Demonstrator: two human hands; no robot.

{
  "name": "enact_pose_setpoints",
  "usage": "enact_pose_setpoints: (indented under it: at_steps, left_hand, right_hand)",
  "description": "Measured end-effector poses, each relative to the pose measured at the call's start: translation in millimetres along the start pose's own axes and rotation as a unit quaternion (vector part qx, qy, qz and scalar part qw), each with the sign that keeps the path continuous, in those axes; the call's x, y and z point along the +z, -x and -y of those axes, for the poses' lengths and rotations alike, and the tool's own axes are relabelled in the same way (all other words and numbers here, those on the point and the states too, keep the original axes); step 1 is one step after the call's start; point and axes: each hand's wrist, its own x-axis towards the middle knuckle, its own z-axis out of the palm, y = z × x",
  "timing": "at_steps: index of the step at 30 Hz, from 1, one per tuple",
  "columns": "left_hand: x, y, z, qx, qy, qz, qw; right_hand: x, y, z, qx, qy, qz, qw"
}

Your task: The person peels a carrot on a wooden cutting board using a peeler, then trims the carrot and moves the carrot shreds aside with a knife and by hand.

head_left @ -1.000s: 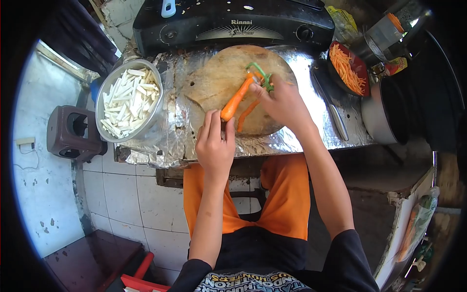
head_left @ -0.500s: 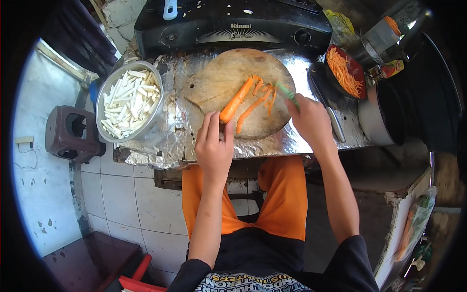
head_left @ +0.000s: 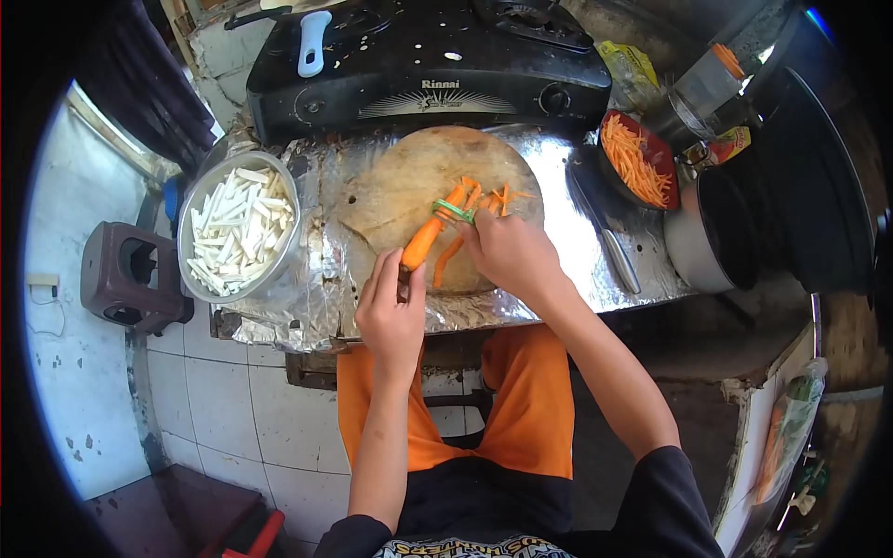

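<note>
Carrot (head_left: 423, 244): lying aslant on the round board (head_left: 400, 172), pointing its fat end to seven o'clock and its thin end to one, so leaving its long side free for the green peeler (head_left: 453, 210).
Left hand (head_left: 391, 321): pinching the fat end between thumb and fingers, opening only as wide as the carrot, seemingly stopping it from rolling or sliding.
Right hand (head_left: 512, 251): closing around the peeler's handle, leaving no wide gap, and putting the peeler's head across the carrot. Hiding most of the handle, so maybe touching the carrot too, but too hard to tell.
Left arm: reaching up from near six o'clock, bending a little at the elbow, pointing the fingertips up at the carrot.
Right arm: slanting in from between four and five o'clock, bending at the elbow, turning the back of the hand up.
Orange peels (head_left: 446, 262): lying on the board beside the carrot, some near six o'clock, more near one.
Around the board: tub (head_left: 289, 240) sitting at nine o'clock, holding white sticks (head_left: 244, 219); red bowl (head_left: 664, 153) sitting between two and three, holding orange shreds (head_left: 635, 163); knife (head_left: 621, 263) lying between three and four, resting outside the board; stove (head_left: 428, 98) standing at twelve.
</note>
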Motion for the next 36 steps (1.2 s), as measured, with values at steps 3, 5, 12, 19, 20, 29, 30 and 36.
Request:
enact_pose_setpoints:
  at_steps: [3, 5, 12, 19, 20, 29, 30, 36]
  left_hand:
    - [0, 0, 0, 0.009, -0.008, 0.0, 1.0]
    - [0, -1, -1, 0.008, -0.01, 0.003, 1.0]
    - [-1, -2, -3, -0.006, 0.002, 0.012, 1.0]
    - [2, 0, 3, 0.029, -0.017, -0.02, 0.999]
    - [2, 0, 3, 0.035, -0.023, -0.019, 0.999]
    - [1, -1, 2, 0.031, -0.024, -0.01, 0.999]
    - [1, 0, 2, 0.031, -0.024, -0.008, 0.999]
    - [2, -2, 2, 0.031, -0.01, -0.006, 0.999]
  right_hand:
    - [0, -7, -5, 0.029, 0.011, -0.008, 0.999]
    - [-5, -10, -7, 0.039, 0.034, -0.007, 0.999]
    - [-5, -24, -27, 0.077, 0.055, -0.024, 0.995]
    - [-16, 3, 5, 0.019, -0.105, -0.03, 0.994]
    - [-15, 10, 13, -0.001, -0.12, 0.009, 0.993]
    - [-2, -5, 5, 0.041, -0.007, 0.011, 0.999]
    - [-4, -11, 3, 0.058, 0.01, 0.005, 0.998]
    - [-7, -37, -24, 0.083, 0.031, -0.006, 0.996]
